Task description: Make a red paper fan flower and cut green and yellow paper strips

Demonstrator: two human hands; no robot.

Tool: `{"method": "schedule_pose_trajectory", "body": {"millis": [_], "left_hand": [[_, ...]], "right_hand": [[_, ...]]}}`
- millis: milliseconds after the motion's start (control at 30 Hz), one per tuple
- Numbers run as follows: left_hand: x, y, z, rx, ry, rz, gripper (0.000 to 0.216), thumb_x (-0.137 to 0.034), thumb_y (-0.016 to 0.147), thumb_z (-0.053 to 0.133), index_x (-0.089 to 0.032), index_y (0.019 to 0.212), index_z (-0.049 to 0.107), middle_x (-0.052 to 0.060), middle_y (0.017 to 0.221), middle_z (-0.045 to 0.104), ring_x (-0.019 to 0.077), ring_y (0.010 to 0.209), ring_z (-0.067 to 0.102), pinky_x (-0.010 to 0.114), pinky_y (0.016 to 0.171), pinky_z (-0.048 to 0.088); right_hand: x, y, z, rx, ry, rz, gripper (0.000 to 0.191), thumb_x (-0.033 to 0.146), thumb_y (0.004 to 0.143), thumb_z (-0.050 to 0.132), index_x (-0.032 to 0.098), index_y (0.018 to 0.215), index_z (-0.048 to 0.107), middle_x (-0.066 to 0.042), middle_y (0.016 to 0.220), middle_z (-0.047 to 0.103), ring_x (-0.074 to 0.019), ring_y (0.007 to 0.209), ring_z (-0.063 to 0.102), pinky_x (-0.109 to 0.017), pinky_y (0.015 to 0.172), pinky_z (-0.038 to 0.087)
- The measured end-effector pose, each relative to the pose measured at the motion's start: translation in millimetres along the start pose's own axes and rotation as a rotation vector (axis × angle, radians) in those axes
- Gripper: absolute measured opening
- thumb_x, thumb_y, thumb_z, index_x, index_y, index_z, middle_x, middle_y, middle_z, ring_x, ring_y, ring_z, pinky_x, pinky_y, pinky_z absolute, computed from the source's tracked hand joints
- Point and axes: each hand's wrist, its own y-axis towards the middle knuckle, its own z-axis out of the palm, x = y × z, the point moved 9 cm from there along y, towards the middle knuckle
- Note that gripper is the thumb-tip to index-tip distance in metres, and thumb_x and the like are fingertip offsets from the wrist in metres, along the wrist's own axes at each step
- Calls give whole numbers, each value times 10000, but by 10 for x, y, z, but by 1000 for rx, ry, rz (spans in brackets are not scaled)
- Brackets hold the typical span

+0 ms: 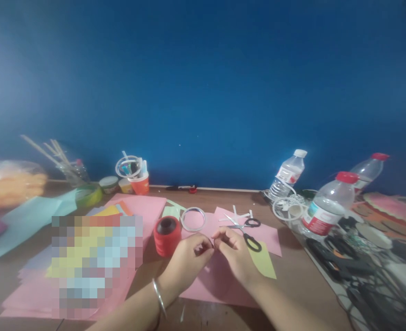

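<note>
Two Bare Hands Working Fingertip to Fingertip Above Pink Paper

The person is bringing the left hand (191,253) and the right hand (236,252) close together over pink paper (233,294), which is lying flat on the brown table (302,276). On each hand the thumb and forefinger are curving toward one another; from where I'm standing I cannot tell whether the tips are pressing together or pinching something thin. A silver bracelet (159,296) is circling the left wrist.

Just beyond the right hand, black-handled scissors (243,227) are lying with their blades parted, one handle loop resting over a yellow sheet (264,259). White strips (236,212) are lying just past the blades. A red spool (166,242) is standing upright near the left hand, and a clear ring (183,220) is lying beside it, farther back.

To the left, a stack of coloured paper (33,289) is spreading across the table, with an orange cup (140,185) of pens standing behind it. Over on the right, a red-capped bottle (328,207) is standing among cables and other clutter.
</note>
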Motion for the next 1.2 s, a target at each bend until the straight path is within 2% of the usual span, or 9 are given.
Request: {"method": "schedule_pose_trajectory", "body": {"millis": [333,500,633,733,867,1000,1067,1133,1200], "left_hand": [[-3,27,-1,29,-69,8,175,-97,708,499,-189,773,632,-5,758,654,142,701,575,227,612,413],[-59,32,-3,47,-31,104,237,-31,679,488,-192,729,656,-8,761,661,138,722,580,222,632,413],[-130,34,50,123,-51,180,255,-28,694,487,-196,743,672,-5,798,665,134,754,587,222,679,429],[-135,35,78,154,-58,168,236,-52,711,499,-198,754,680,-4,799,667,131,736,590,219,660,436],[-95,39,69,138,-75,121,266,-43,685,527,-215,809,688,-11,830,674,134,768,597,217,680,445],[-40,51,35,104,-102,68,282,-71,675,562,-222,877,689,6,882,682,157,818,601,243,725,456],[-33,55,7,82,-115,54,263,-97,682,571,-219,884,689,20,914,679,174,849,596,261,737,456],[-35,56,-18,62,-143,43,233,-129,697,572,-215,878,690,31,938,674,187,868,589,279,747,455],[-29,52,-34,42,-184,28,213,-153,710,568,-212,876,689,37,939,672,187,845,590,289,748,456]], "right_hand": [[-25,31,-9,-4,68,7,103,101,706,490,170,753,551,35,630,504,-108,602,445,-219,591,344],[-86,40,-21,-22,124,30,99,97,699,492,172,740,541,58,558,461,-88,530,403,-201,524,313],[-85,57,-24,-32,162,46,86,104,688,496,171,727,533,63,538,451,-85,509,402,-194,494,306],[-48,70,-38,-41,149,35,94,92,675,488,169,708,530,61,536,455,-88,512,416,-197,503,325],[-16,64,-57,-60,95,10,78,111,693,488,170,718,530,52,562,476,-99,526,446,-205,515,345],[86,63,-78,-73,-47,-41,62,176,753,474,174,774,532,26,624,520,-125,585,505,-226,556,378],[215,87,-155,-93,-207,-81,117,206,788,437,182,844,537,2,696,565,-145,646,536,-248,604,395],[381,121,-291,-115,-479,-128,181,193,790,418,201,913,550,-22,822,596,-166,743,551,-265,656,391],[465,161,-423,-57,-843,-124,231,157,757,435,233,925,575,-24,875,602,-176,763,550,-274,665,370]]}}
